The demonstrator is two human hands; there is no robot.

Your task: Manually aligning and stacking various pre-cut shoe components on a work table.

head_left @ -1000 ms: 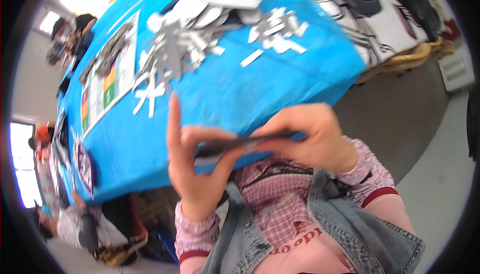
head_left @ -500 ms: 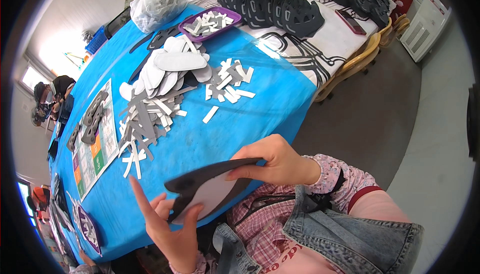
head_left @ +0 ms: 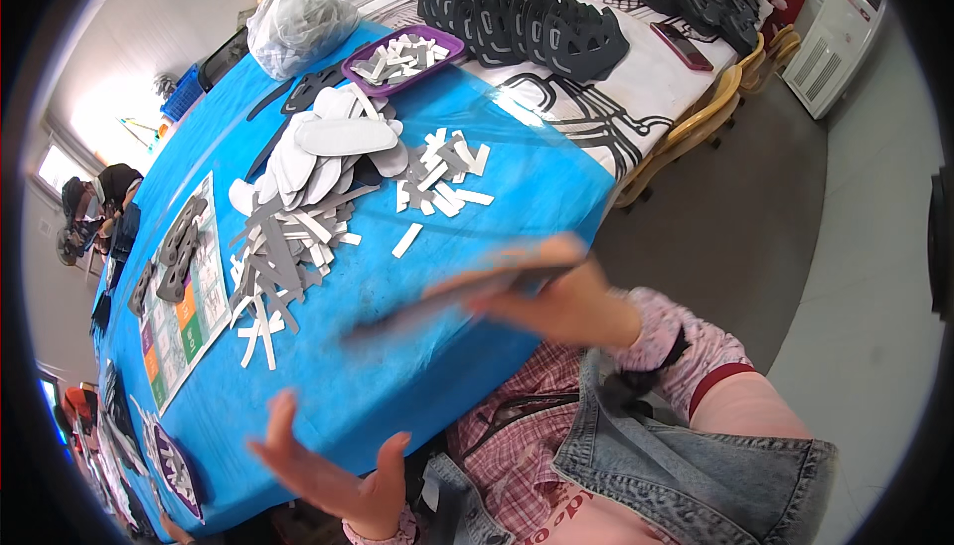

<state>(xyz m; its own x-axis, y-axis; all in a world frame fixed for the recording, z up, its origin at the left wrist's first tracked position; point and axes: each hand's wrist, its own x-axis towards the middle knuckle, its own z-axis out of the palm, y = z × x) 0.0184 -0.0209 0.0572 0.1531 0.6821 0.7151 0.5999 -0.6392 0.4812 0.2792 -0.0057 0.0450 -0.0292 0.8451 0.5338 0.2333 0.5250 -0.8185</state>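
Observation:
My right hand (head_left: 571,305) is closed on a dark flat foam piece (head_left: 422,309), seen nearly edge-on and smeared by motion. The pale oval patch on its face is hidden from this angle. Apart from the piece, my left hand (head_left: 343,475) hangs over the table's near edge, fingers spread and holding nothing. Beyond my hands, on the blue table cover (head_left: 348,386), lies a heap of grey and white strips (head_left: 283,257). White oval pads (head_left: 348,138) are piled behind it, and a smaller scatter of short strips (head_left: 437,177) lies to their right.
A purple tray (head_left: 437,66) of strips and a clear plastic bag (head_left: 303,23) stand farther back. Black cut pieces (head_left: 527,23) stand in a row beside a phone (head_left: 683,46). Grey pieces (head_left: 179,252) rest on a printed sheet (head_left: 194,336). Wooden chairs (head_left: 696,128) line the right.
My left hand has let go of the foam piece and moved down, away from it. My right hand has tipped the piece from face-on to nearly edge-on and raised it slightly.

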